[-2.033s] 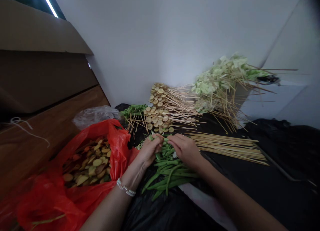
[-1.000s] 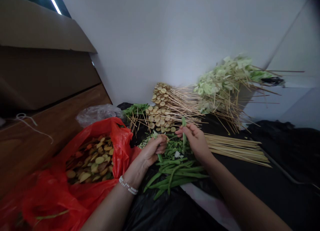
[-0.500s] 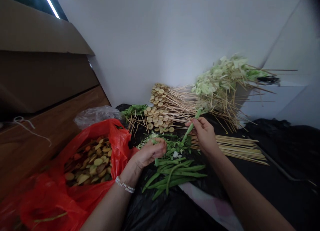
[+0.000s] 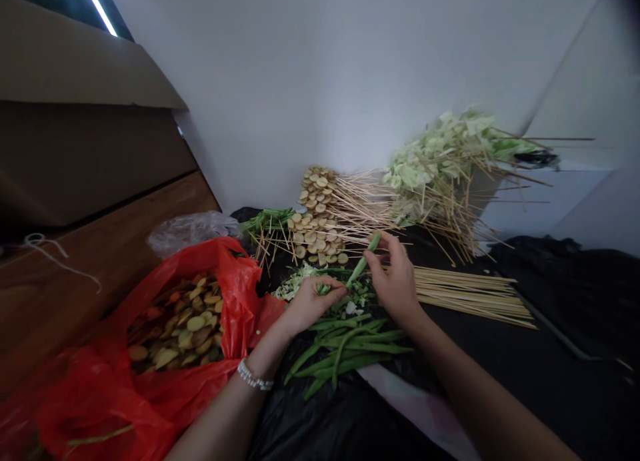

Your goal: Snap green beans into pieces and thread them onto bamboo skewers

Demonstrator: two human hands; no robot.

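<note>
One green bean (image 4: 359, 268) slants between the grips: I have the right hand (image 4: 395, 281) pinching its upper end, the left hand (image 4: 311, 308) pinching the lower. I judge it light, crisp, easily snapped, best held near the ends. Both hands angle inward; loose beans (image 4: 350, 346) lie just nearer than the grip.

Dim o/all, w/ a cool grey cast. Thin white strip of light (image 4: 100, 9), far left, is blown out; plain pale-grey wall (image 4: 340, 114) brightest abt. mid, fading to the sides. Big brown cardboard box (image 4: 85, 158) v. dark low down; crumpled black plastic bag (image 4: 565, 274), right, loses detail. Long flat green bean pod (image 4: 361, 268) legible, tad soft. Shiny red plastic bag (image 4: 237, 308) smears near left (wide-angle stretch, prob.); far-right corner blacked out.
</note>
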